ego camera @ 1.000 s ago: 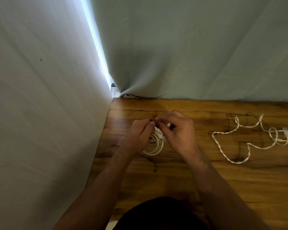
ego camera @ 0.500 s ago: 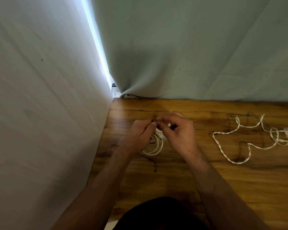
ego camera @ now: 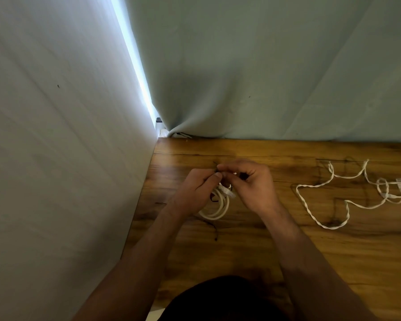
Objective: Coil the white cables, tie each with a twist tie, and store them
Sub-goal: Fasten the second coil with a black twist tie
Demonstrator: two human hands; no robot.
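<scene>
Pinching a dark twist tie (ego camera: pixel 216 170) between curled fingertips, the left hand (ego camera: pixel 195 191) and the right hand (ego camera: pixel 252 186) meet just above the coiled cable (ego camera: pixel 214 216), which lies flat on the wooden table (ego camera: pixel 287 262) near its left edge, partly hidden by the hands. A loose cable (ego camera: pixel 332 227) lies well to the right, its twisted length stretched mostly left to right and leaving the view at the right side
</scene>
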